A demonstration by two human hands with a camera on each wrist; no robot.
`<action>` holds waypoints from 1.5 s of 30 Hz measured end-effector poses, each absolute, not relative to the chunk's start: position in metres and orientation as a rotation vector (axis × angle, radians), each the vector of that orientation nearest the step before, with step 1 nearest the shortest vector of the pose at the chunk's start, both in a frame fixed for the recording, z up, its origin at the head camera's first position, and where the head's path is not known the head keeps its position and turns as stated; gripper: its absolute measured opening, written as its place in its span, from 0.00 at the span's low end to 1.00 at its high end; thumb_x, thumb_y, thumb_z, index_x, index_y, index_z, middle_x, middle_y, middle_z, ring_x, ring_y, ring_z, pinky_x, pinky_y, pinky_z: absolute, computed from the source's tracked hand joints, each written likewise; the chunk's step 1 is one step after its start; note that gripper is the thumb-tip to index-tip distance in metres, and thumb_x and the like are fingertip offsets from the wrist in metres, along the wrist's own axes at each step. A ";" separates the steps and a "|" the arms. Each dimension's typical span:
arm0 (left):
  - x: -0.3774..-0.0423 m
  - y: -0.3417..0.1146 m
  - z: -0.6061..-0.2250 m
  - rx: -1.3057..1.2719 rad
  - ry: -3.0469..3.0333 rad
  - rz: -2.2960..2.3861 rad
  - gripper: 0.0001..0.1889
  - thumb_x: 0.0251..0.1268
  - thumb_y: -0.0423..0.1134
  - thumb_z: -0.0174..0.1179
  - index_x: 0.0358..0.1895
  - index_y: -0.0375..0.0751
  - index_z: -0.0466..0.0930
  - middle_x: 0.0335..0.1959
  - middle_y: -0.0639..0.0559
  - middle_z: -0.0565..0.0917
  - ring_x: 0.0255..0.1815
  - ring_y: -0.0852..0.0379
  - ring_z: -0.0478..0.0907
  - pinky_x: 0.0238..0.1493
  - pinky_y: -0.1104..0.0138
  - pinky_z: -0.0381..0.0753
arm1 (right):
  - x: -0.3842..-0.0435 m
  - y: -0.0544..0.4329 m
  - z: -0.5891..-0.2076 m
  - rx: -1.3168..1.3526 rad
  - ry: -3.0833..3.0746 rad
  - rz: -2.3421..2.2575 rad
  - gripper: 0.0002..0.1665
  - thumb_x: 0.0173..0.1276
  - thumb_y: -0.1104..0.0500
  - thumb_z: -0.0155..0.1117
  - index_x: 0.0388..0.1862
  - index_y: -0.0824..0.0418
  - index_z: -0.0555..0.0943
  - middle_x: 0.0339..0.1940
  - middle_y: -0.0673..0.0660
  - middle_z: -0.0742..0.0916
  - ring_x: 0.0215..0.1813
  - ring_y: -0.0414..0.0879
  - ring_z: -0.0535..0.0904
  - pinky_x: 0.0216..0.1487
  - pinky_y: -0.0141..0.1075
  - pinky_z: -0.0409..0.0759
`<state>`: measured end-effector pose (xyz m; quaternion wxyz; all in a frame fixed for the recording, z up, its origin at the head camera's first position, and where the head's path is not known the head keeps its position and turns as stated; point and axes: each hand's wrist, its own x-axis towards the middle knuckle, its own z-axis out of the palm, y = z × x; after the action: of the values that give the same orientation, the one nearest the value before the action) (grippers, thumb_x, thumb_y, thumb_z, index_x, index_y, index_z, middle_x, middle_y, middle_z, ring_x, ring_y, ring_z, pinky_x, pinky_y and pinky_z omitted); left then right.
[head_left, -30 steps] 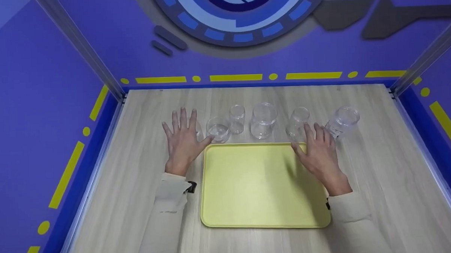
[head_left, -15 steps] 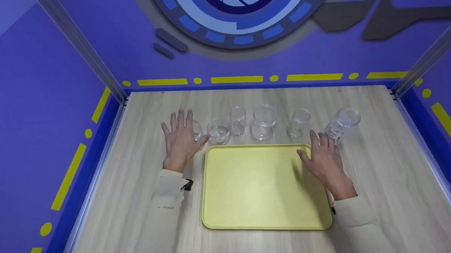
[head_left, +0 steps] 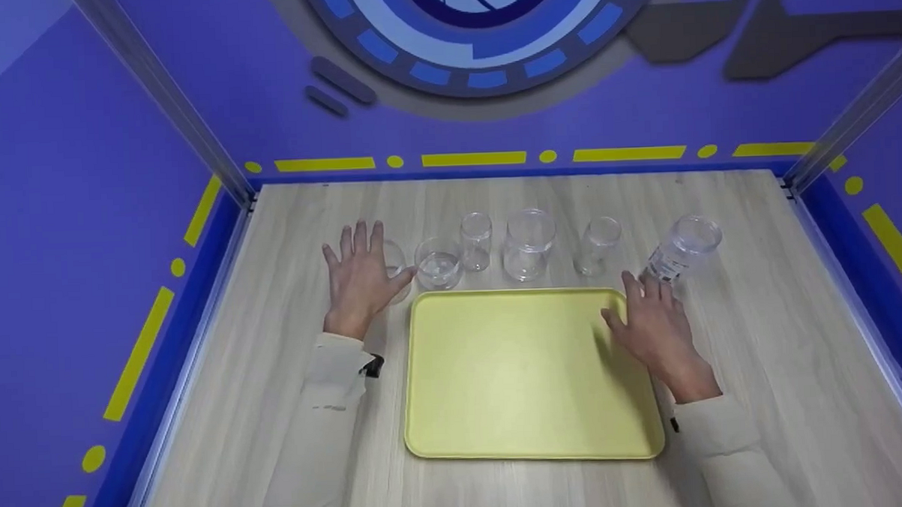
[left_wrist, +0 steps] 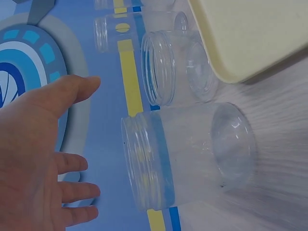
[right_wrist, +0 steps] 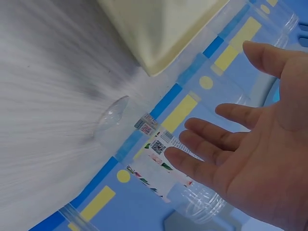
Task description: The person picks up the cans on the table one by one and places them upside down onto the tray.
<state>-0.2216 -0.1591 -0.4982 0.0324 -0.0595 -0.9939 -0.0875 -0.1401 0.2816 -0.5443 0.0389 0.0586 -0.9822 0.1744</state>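
My left hand (head_left: 358, 283) is spread above the leftmost clear jar (left_wrist: 192, 154), which it partly hides in the head view. In the left wrist view its fingers are apart from that jar's threaded mouth. A shorter clear jar (head_left: 439, 265) stands just right of the thumb. My right hand (head_left: 656, 329) hovers over the tray's far right corner, fingers loosely extended and holding nothing. Nearest to it is a clear jar with a printed label (head_left: 669, 263); the right wrist view shows the fingers in front of this labelled jar (right_wrist: 154, 163), contact unclear. All the jars look lidless.
A yellow tray (head_left: 530, 378) lies between the forearms. Behind it, a slim jar (head_left: 476, 241), a wide jar (head_left: 529, 243) and another slim jar (head_left: 598, 244) continue the row. Blue-purple panels (head_left: 492, 136) enclose the wooden table (head_left: 224, 411) at the back and both sides.
My right hand has drawn back toward me and slightly right, uncovering more of the labelled jar. The left hand has shifted slightly left, showing more of the leftmost jar. The jars and tray stay put.
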 end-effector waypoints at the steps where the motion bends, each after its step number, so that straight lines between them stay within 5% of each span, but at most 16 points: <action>1: -0.222 -0.159 -0.498 -0.183 -3.061 -0.268 0.54 0.68 0.69 0.62 0.84 0.35 0.55 0.83 0.30 0.58 0.84 0.30 0.50 0.75 0.27 0.47 | -0.140 0.282 -0.545 0.182 -3.010 0.531 0.43 0.76 0.50 0.66 0.77 0.77 0.64 0.70 0.83 0.70 0.72 0.79 0.63 0.67 0.74 0.64; 22: -0.233 -0.163 -0.501 -0.158 -3.103 -0.300 0.53 0.67 0.67 0.63 0.83 0.34 0.58 0.79 0.27 0.62 0.81 0.29 0.55 0.75 0.29 0.52 | -0.127 0.300 -0.559 0.165 -3.034 0.424 0.29 0.74 0.55 0.66 0.62 0.77 0.76 0.53 0.78 0.78 0.55 0.75 0.75 0.46 0.69 0.77; 45: -0.237 -0.165 -0.510 -0.131 -3.145 -0.353 0.51 0.70 0.65 0.62 0.82 0.29 0.59 0.80 0.30 0.64 0.80 0.32 0.60 0.75 0.32 0.58 | -0.126 0.304 -0.570 0.122 -3.088 0.435 0.22 0.74 0.57 0.64 0.53 0.76 0.77 0.47 0.74 0.78 0.51 0.72 0.74 0.43 0.66 0.77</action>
<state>-0.2373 -0.1652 -0.5097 -0.0130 -0.0412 -0.9928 -0.1113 -0.1264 0.3038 -0.5701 0.0103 0.0392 -0.9894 0.1394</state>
